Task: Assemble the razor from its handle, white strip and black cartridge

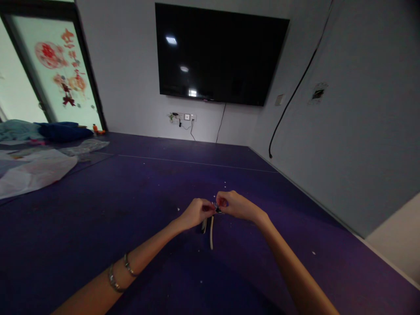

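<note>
My left hand [201,211] and my right hand [234,204] meet low over the purple floor, fingertips nearly touching. Both are closed in a pinch around a small black-and-silver piece [218,210]. It is too small and too covered by fingers to name. Just below the fingers is a thin cream-coloured strip [211,234], long and slightly curved. Beside it, under my left hand, lies a shorter dark piece with a pale edge [204,225]. Whether these strips join the piece in my fingers, I cannot tell.
Small white scraps [313,253] are scattered over the purple floor [147,245]. Crumpled clear plastic sheeting [39,173] and a dark blue cloth [64,131] lie at left. A black cable [295,89] hangs down the right wall; a television [219,54] is mounted ahead.
</note>
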Demonstrator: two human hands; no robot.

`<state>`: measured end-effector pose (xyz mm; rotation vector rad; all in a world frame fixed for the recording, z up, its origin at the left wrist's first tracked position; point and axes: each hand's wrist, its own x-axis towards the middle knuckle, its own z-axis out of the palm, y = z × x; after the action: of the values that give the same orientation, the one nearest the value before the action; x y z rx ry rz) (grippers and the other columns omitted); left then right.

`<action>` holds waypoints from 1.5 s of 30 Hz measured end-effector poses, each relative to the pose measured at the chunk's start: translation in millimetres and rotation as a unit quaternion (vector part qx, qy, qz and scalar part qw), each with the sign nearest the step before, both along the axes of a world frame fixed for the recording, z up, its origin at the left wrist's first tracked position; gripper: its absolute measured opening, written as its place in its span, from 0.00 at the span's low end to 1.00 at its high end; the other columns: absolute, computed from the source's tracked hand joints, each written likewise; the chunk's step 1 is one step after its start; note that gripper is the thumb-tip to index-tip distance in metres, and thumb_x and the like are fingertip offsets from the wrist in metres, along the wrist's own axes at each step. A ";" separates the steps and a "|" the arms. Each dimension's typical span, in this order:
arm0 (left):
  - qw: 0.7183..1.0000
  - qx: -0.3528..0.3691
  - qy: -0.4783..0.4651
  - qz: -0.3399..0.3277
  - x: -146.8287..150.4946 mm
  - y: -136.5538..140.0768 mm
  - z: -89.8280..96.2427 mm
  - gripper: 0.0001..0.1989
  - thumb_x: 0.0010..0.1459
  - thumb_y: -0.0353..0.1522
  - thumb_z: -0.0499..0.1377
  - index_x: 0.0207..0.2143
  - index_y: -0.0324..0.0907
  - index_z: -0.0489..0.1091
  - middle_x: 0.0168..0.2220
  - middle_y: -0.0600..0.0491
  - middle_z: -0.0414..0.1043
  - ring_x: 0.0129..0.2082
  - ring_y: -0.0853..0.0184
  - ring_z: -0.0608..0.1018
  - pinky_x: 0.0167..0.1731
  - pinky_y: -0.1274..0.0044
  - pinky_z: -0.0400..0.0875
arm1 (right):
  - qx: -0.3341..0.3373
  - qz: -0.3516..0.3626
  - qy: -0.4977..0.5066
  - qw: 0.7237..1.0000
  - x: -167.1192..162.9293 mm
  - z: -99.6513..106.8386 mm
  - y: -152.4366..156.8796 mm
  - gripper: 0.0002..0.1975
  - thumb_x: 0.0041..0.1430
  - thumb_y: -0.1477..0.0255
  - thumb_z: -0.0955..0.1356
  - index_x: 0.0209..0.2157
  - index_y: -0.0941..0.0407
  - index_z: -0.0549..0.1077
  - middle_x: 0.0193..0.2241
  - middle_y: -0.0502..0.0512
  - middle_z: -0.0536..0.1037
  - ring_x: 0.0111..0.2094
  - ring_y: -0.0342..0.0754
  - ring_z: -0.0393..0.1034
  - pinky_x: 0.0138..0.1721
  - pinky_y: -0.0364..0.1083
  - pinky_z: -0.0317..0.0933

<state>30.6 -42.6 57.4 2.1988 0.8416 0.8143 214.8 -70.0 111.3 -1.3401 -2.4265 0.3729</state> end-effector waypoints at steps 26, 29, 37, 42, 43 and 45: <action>0.906 -0.284 -0.272 0.158 8.8 -8.8 6.6 0.11 0.47 0.35 0.60 0.28 0.34 0.74 0.24 0.51 0.70 0.20 0.75 0.67 0.19 0.82 0.62 | -0.100 -0.047 0.282 0.953 -9.8 -13.5 12.2 0.12 0.48 0.66 0.67 0.33 0.59 0.74 0.30 0.54 0.75 0.29 0.45 0.70 0.22 0.40 0.67; 0.921 -0.268 -0.236 0.152 7.3 -5.6 6.6 0.12 0.49 0.35 0.58 0.32 0.34 0.74 0.28 0.49 0.73 0.23 0.73 0.70 0.20 0.81 0.63 | -0.095 -0.056 0.287 0.952 -7.2 -13.4 13.8 0.11 0.49 0.67 0.67 0.33 0.60 0.75 0.29 0.54 0.75 0.28 0.45 0.70 0.21 0.40 0.68; 0.991 -0.011 -0.038 0.126 -15.3 31.2 6.9 0.10 0.47 0.32 0.59 0.33 0.37 0.74 0.29 0.51 0.74 0.29 0.68 0.73 0.33 0.77 0.66 | -0.086 -0.104 0.304 0.943 25.2 -31.8 37.9 0.13 0.47 0.68 0.68 0.33 0.63 0.76 0.26 0.54 0.75 0.23 0.43 0.69 0.18 0.41 0.69; 0.990 0.097 0.081 0.060 -8.4 39.0 -1.3 0.13 0.48 0.32 0.59 0.37 0.40 0.73 0.37 0.49 0.74 0.38 0.64 0.73 0.39 0.74 0.65 | -0.090 -0.134 0.246 0.956 37.2 -49.1 46.8 0.11 0.48 0.72 0.67 0.32 0.62 0.77 0.25 0.53 0.76 0.20 0.41 0.68 0.16 0.38 0.66; 0.985 0.124 0.113 0.046 -4.3 40.6 -3.1 0.13 0.48 0.32 0.59 0.38 0.40 0.73 0.38 0.49 0.74 0.39 0.63 0.73 0.40 0.74 0.64 | -0.094 -0.139 0.231 0.958 37.5 -51.3 46.9 0.10 0.48 0.74 0.67 0.32 0.62 0.77 0.25 0.53 0.76 0.18 0.40 0.67 0.15 0.38 0.65; 0.972 0.165 0.165 0.021 5.1 44.6 -6.2 0.14 0.48 0.31 0.58 0.40 0.40 0.72 0.38 0.47 0.74 0.40 0.61 0.72 0.40 0.73 0.64 | -0.101 -0.148 0.207 0.962 37.1 -54.7 46.5 0.09 0.47 0.76 0.66 0.30 0.61 0.78 0.24 0.52 0.77 0.17 0.39 0.66 0.14 0.36 0.64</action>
<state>35.6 2.0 51.2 2.6701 0.9688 0.6533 251.9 -23.5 56.6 -1.5031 -1.8543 0.7508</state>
